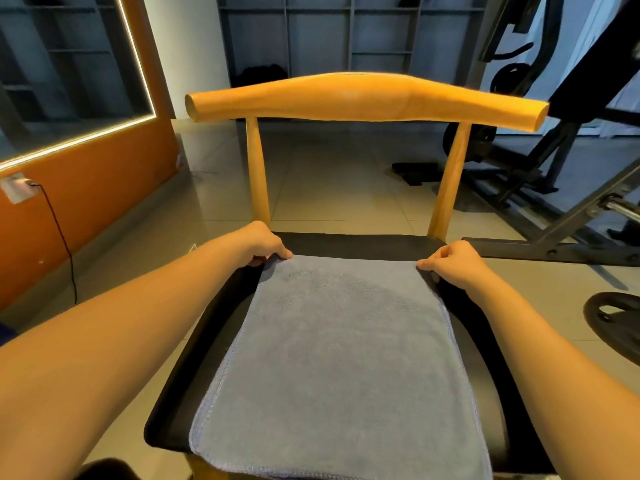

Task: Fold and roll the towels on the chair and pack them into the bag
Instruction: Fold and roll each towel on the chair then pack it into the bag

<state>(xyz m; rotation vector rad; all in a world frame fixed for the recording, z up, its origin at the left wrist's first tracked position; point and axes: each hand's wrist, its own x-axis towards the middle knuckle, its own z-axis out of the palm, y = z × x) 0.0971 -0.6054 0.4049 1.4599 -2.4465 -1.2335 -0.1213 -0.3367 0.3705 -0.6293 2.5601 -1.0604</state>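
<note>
Pinching the far corners of the grey towel, spread flat on the chair seat, my left hand and right hand find it soft, light and limp; corners seem the best hold.

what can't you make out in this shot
Head view, the only one:
bag: not in frame at all.
towel: its near right corner is cut off by the bottom edge; its own top layer hides whether it is folded double.
left hand and right hand: fingertips at the far corners are hidden by knuckles and cloth.
</note>
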